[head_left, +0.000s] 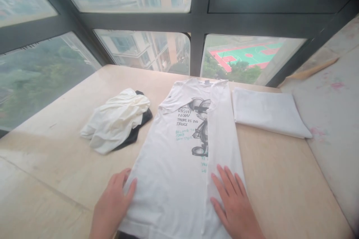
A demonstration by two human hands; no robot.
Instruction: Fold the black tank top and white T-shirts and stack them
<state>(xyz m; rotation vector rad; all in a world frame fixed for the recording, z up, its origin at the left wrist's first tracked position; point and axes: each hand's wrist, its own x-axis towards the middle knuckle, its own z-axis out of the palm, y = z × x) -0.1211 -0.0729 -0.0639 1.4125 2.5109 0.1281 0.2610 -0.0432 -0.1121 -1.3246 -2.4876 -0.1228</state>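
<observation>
A white T-shirt (171, 171) lies flat on the wooden surface, its collar toward the window. Its right side is folded inward in a long strip (223, 134) that covers part of the black drawing and lettering. My right hand (234, 201) rests flat on this strip near the hem, fingers spread. At the lower left edge of the shirt is my left hand (114, 198), thumb and forefinger apart and touching the fabric. Its other fingers are partly hidden.
A crumpled cream-white cloth (117, 119) lies left of the shirt, over a black cloth (137, 130). To the right sits a neatly folded white cloth (266, 112). Dark window frames (198, 52) border the far side of the wooden surface (50, 142); a flowered wall covering (333, 119) borders the right.
</observation>
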